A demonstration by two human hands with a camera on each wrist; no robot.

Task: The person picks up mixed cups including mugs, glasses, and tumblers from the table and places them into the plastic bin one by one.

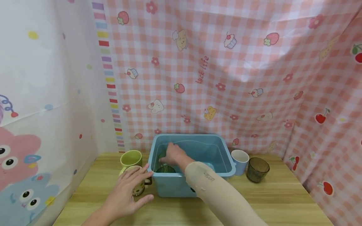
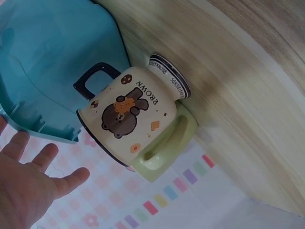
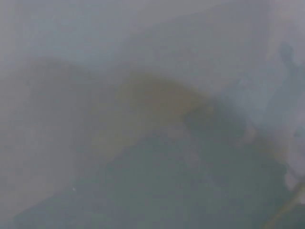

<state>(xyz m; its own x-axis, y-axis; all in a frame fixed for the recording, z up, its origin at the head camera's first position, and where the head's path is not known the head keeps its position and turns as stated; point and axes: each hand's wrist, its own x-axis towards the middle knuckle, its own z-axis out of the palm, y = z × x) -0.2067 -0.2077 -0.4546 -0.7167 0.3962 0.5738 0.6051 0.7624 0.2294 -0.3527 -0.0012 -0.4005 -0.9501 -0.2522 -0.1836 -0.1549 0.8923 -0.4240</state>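
Note:
A blue plastic bin (image 1: 195, 185) stands on the table, and my right hand (image 1: 176, 155) reaches down inside its left part. There the thumb and fingers hold a green glass (image 1: 162, 154); a second dark green glass rim (image 1: 166, 169) shows just in front. My left hand (image 1: 124, 190) has its fingers spread, with fingertips at the bin's left front rim. Beside that hand stands a cream mug (image 2: 126, 107) with a bear print and dark handle, and behind it a lime-green mug (image 1: 131, 158). The right wrist view is too hazy to show the grasp.
To the right of the bin stand a light blue mug (image 1: 240, 161) with a white inside and a brown glass cup (image 1: 257, 169). The wooden table (image 1: 271, 204) is bordered by a pink checked cloth (image 1: 226, 78) behind and a white printed cloth (image 1: 70, 94) on the left.

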